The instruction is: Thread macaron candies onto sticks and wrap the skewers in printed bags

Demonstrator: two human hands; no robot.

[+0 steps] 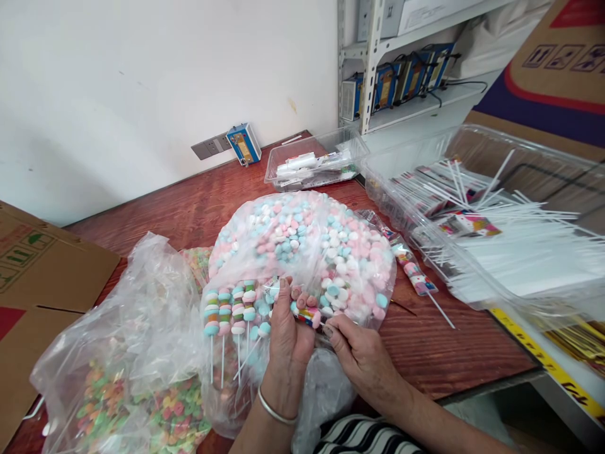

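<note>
My left hand (289,337), with a bangle at the wrist, is closed around a marshmallow skewer (309,315) in a printed wrapper. The thumb and fingers of my right hand (362,350) pinch by the white stick at its lower end. Under both hands lies a large clear bag of pink, white and blue marshmallows (350,252). Just left of my left hand, several unwrapped marshmallow skewers (224,312) rest on the bag with their sticks toward me. A finished wrapped skewer (416,271) lies on the table to the right.
A plastic bag of colourful ring candies (174,403) sits at left beside a cardboard box (42,277). Clear trays hold white sticks and wrappers (534,252) at right and wrapped packets (307,167) at the back. A blue device (244,145) stands against the wall.
</note>
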